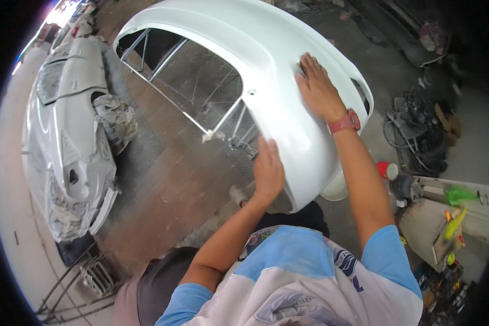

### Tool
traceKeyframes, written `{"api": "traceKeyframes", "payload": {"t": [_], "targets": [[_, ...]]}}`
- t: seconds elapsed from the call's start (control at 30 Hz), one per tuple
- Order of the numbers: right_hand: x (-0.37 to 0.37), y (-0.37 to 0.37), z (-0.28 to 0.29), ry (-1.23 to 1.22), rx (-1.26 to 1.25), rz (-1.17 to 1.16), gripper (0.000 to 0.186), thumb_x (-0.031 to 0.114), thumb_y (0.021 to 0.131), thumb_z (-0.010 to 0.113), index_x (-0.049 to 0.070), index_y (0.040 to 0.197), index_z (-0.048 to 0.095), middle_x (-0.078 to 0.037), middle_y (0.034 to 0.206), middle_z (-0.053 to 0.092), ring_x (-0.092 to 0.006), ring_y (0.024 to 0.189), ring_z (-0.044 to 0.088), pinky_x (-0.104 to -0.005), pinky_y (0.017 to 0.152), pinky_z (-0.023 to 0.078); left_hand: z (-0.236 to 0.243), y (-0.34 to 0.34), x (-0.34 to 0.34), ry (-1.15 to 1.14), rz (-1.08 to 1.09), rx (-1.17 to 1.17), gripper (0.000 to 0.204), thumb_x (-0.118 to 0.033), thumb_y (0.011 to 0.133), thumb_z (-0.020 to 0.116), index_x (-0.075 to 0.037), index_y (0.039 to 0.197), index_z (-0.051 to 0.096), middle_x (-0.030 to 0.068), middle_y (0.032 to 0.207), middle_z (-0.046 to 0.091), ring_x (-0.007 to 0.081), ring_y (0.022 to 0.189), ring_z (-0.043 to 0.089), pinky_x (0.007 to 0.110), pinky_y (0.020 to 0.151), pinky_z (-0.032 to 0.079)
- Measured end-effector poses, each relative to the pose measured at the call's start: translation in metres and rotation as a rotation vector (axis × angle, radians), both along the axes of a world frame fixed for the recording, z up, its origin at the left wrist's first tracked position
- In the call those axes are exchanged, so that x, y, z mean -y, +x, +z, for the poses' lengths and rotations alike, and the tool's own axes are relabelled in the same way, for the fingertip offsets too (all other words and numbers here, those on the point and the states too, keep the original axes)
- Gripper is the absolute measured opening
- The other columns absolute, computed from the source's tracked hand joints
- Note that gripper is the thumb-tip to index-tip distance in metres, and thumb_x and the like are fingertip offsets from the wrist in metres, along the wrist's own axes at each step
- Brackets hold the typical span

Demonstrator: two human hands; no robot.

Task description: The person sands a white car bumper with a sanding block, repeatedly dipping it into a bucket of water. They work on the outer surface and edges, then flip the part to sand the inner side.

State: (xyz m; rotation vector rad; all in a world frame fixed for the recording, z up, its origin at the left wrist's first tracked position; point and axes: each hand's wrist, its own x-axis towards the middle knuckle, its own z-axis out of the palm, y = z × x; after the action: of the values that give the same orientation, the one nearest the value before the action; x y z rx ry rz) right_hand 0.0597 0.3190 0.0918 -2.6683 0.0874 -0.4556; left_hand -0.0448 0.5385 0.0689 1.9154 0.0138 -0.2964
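Note:
A glossy white car bumper (288, 117) sits in front of me on a thin metal stand (165, 68). My right hand (319, 91) lies on its upper face with the fingers stretched forward. A small dark sliver shows by those fingers; whether it is a thing under them or shadow, I cannot tell. On the right wrist is a red watch (345, 121). My left hand (269, 169) rests along the bumper's near inner edge, fingers extended and pointing away from me. Its palm side is hidden.
At left stands a white car body (73, 130) with crumpled masking sheet (115, 122). A metal rack (89, 277) is at lower left. On the right are a dark heap of parts (415, 130), a red can (387, 170), a pale tub (335, 187) and a cluttered board (426, 228).

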Motion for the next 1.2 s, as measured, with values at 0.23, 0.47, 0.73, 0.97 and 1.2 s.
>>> {"api": "traceKeyframes", "payload": {"t": [0.23,0.47,0.73,0.97,1.2], "targets": [[-0.089,-0.132,0.032,0.090,-0.077,-0.019,0.051,0.017,0.108,0.051,0.000,0.156,0.049,-0.027,0.162,0.048,-0.0356,0.154,0.043,-0.0451,0.126,0.034,0.030,0.030,-0.092,-0.089,-0.596,-0.084,0.074,-0.042,0.114,0.047,0.002,0.169,0.023,0.0315,0.156,0.053,0.0425,0.144,0.054,0.047,0.121,0.039],[-0.200,-0.167,0.064,0.751,-0.022,-0.417,0.032,0.013,0.107,0.057,-0.004,0.134,0.065,-0.019,0.148,0.059,-0.0232,0.126,0.061,-0.0355,0.107,0.047,0.047,0.055,-0.138,-0.590,-0.825,-0.250,0.047,-0.021,0.110,0.062,0.002,0.151,0.054,0.0180,0.141,0.067,0.0231,0.129,0.065,0.037,0.111,0.050],[-0.231,-0.142,0.073,0.920,-0.235,-0.289,0.026,0.019,0.107,0.064,-0.002,0.120,0.070,-0.005,0.120,0.070,-0.0163,0.105,0.066,-0.0332,0.098,0.053,0.051,0.085,-0.173,-0.354,-0.792,0.028,0.033,-0.021,0.103,0.071,-0.005,0.131,0.071,0.0151,0.125,0.071,0.0290,0.110,0.070,0.041,0.098,0.055],[-0.178,-0.117,0.079,1.019,0.162,-0.534,0.025,0.006,0.102,0.071,0.002,0.126,0.069,-0.005,0.103,0.075,-0.0106,0.095,0.070,-0.0273,0.085,0.058,0.073,0.170,-0.145,0.105,-0.725,0.672,0.034,-0.013,0.099,0.071,-0.006,0.132,0.072,0.0161,0.130,0.069,0.0370,0.121,0.064,0.047,0.104,0.052],[-0.145,-0.101,0.074,1.310,0.168,-0.505,0.022,0.004,0.104,0.068,0.000,0.125,0.065,-0.015,0.110,0.078,-0.0188,0.094,0.077,-0.0313,0.087,0.063,0.046,0.241,-0.080,0.335,-0.941,0.956,0.048,0.000,0.095,0.060,-0.010,0.142,0.067,0.0130,0.143,0.067,0.0344,0.135,0.060,0.049,0.117,0.046]]}}
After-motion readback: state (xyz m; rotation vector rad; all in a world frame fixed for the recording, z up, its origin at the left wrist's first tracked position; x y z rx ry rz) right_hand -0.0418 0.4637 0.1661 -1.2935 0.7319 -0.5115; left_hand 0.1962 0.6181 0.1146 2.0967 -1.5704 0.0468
